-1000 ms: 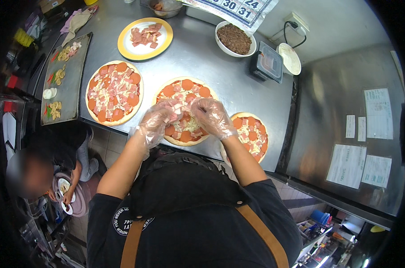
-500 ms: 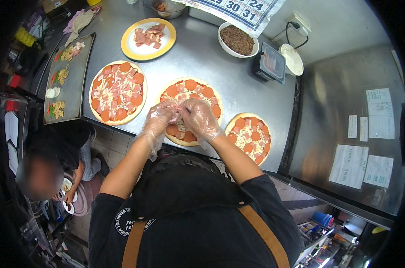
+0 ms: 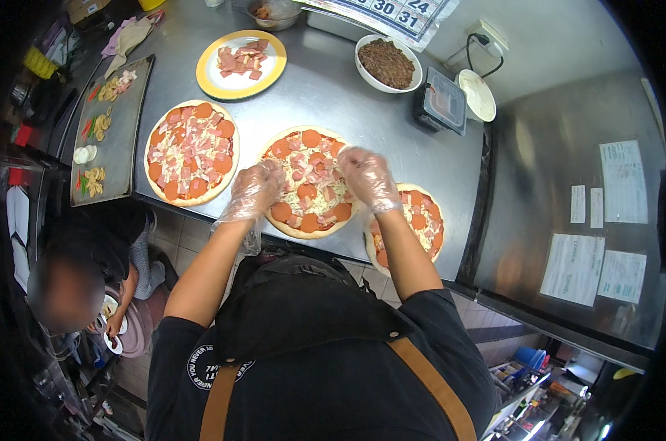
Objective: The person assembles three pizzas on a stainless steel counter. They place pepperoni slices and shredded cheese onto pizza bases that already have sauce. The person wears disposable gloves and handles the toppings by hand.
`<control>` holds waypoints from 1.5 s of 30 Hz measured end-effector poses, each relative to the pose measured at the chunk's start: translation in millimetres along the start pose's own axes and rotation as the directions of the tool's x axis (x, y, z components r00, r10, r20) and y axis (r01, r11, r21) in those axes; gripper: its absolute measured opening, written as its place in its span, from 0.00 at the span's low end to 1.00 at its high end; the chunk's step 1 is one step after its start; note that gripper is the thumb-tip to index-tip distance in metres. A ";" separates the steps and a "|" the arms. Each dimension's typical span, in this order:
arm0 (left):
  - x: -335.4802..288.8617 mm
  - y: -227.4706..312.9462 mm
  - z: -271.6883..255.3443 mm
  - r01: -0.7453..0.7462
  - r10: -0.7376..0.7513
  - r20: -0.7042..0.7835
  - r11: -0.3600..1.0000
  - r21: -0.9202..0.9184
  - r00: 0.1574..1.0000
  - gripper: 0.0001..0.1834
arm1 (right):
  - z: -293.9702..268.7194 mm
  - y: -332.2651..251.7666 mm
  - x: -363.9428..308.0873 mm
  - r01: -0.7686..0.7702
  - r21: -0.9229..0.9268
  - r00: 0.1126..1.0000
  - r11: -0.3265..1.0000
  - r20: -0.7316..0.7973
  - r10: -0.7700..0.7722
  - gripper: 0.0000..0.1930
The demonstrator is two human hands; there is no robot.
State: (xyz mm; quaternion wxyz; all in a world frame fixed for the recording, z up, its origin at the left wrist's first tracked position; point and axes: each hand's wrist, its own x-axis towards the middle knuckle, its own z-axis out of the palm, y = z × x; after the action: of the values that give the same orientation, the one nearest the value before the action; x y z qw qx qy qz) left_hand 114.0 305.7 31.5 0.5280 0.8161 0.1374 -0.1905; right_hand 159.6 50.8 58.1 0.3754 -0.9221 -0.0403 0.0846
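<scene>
Having parted from over the middle pizza (image 3: pixel 307 192) since half a second ago, the left hand (image 3: pixel 256 191) is now hanging at its left edge and the right hand (image 3: pixel 368 178) at its upper right edge. Fingers on both are curling inward, narrowly; whether either grip is holding anything, I cannot tell. That pizza is lying on the metal table (image 3: pixel 319 82) directly before the person, presumably so both hands can reach it equally. Two clear gloves (image 3: pixel 239 211) are covering them, probably for cleanliness. Three pizzas are lying in total, the left pizza (image 3: pixel 193 153) and right pizza (image 3: pixel 419 220) flanking. Farther back, seemingly leaving working room, one yellow-rimmed plate (image 3: pixel 234 95) is carrying pink meat pieces (image 3: pixel 242 59), too overlapped to count; one white bowl (image 3: pixel 367 76) and one lidded container (image 3: pixel 441 101) are standing side by side.
</scene>
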 end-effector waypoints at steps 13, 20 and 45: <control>-4.2 -23.4 28.5 0.303 0.013 0.323 0.316 -0.899 0.946 0.17 | 74.2 -25.6 -43.6 0.533 0.021 0.846 0.846 0.008 -0.533 0.08; -27.9 17.9 28.2 0.167 -0.058 0.186 0.748 -0.642 0.981 0.19 | 50.4 -9.4 -41.4 0.214 0.410 0.975 0.886 -0.039 -0.218 0.09; 3.8 -13.4 20.0 -0.522 0.510 0.149 0.745 0.414 0.847 0.17 | 37.2 21.6 -41.9 0.492 -0.202 0.855 0.847 -0.073 -0.514 0.05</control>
State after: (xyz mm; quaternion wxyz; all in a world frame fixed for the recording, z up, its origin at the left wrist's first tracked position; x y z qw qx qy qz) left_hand 108.3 292.9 11.5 0.3635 0.9169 -0.1471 -0.0738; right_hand 111.8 55.1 22.1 0.3033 -0.9121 -0.2646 -0.0780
